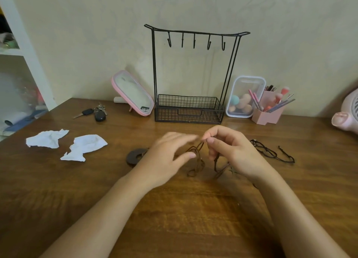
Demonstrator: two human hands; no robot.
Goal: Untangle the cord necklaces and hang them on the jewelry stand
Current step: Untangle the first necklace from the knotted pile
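Observation:
A black wire jewelry stand (190,106) with several bare hooks and a mesh basket stands at the back of the wooden table. In front of it, my right hand (230,151) pinches a loop of tangled brown cord necklace (197,161) and lifts it off the table. My left hand (166,157) hovers beside the cord with blurred, straight fingers reaching toward it. A dark ring pendant (134,156) lies just left of my left hand. A second black cord necklace (271,152) lies loose on the table to the right of my right hand.
Two crumpled white tissues (65,143) lie at the left. Keys (95,112), a pink mirror (133,93), a clear box of sponges (244,97) and a pink brush holder (268,110) line the back. A pink object (346,114) sits at the right edge.

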